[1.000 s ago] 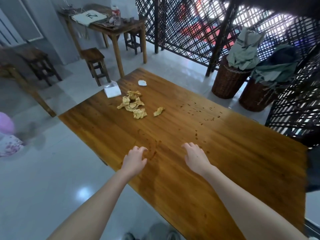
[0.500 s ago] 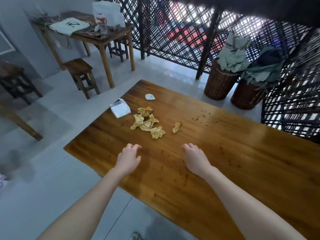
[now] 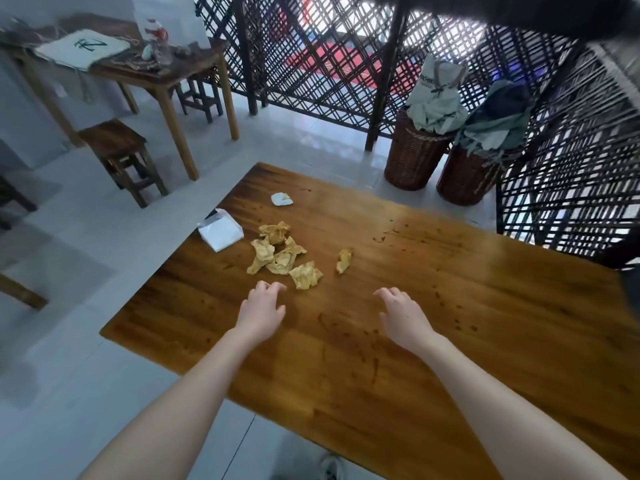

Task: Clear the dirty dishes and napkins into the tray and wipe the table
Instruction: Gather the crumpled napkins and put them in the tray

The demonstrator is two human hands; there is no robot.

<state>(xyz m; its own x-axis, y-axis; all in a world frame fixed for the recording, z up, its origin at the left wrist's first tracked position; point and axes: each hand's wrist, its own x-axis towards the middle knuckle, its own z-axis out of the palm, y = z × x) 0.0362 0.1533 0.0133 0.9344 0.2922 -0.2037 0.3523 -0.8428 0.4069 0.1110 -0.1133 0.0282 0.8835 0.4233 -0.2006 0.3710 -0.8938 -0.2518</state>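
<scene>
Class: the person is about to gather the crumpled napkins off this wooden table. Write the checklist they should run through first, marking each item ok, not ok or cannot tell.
1. Hands free: the left hand and right hand hold nothing. Ok.
2. Way to the napkin pile: unobstructed, just beyond the left hand. Ok.
3. Napkins all in one place: a stray napkin and a white wad lie apart from the pile. Not ok.
4. A tray to receive them: none in view. Cannot tell.
5. Surface of the table clean: dark spots on it. Not ok.
</scene>
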